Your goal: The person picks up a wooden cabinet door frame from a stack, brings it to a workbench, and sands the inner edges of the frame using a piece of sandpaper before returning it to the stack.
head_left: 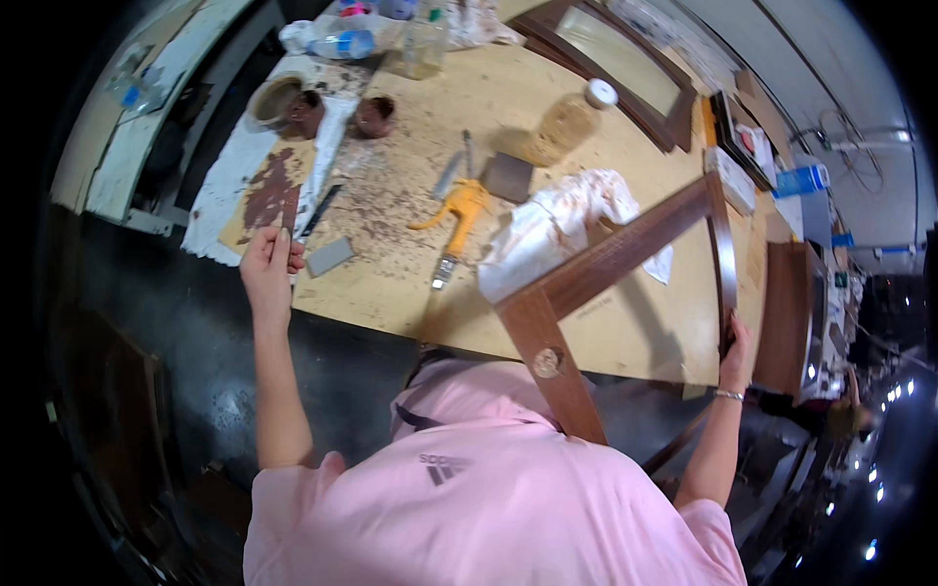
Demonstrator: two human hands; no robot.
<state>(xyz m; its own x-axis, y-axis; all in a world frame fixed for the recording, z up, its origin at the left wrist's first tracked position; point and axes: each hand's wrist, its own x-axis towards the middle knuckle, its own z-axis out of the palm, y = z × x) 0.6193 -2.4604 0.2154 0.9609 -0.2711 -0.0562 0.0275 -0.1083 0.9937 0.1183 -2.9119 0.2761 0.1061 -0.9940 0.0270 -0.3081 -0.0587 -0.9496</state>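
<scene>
My left hand (270,254) pinches a narrow, flat scraper (290,209), its blade dark with brown paste. It is over the front edge of a board (239,227) smeared with brown paste (274,181). Beside it lie a dark, thin tool (322,210) and a grey rectangular block (330,256). At the right, my right hand (736,352) is closed around one side of a brown wooden frame (625,239). The frame is tilted up off the table, with its near corner by my body. A round pale patch (549,362) shows on its near piece.
Mid-table are a yellow-handled tool (467,203), a dark square block (508,178), a crumpled white cloth (547,220) and a white-capped bottle (572,122). Brown-stained cups (375,117) stand at the back left. Another frame (606,68) lies at the back. Brown crumbs litter the worktable (391,293).
</scene>
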